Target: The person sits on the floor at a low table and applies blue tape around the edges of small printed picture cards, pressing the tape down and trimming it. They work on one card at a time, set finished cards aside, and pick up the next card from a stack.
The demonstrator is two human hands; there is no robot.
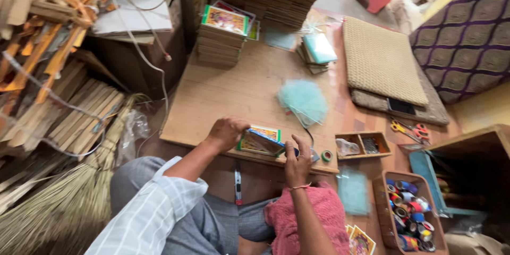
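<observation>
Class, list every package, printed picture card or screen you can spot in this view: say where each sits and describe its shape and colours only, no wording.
Picture card: held flat under both hands at the board's near edge, rectangular, green-bordered, multicoloured.
Card stack: far side of the board, tall brown pile with a colourful top card.
Loose cards: on the floor near the knee, yellow-orange.
Phone: on the woven mat's edge, dark, flat.

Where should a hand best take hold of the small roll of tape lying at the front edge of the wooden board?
Grip the tape roll by its outer rim, coming from above: it lies flat, ring upward, beside the right hand, with free space around it.
</observation>
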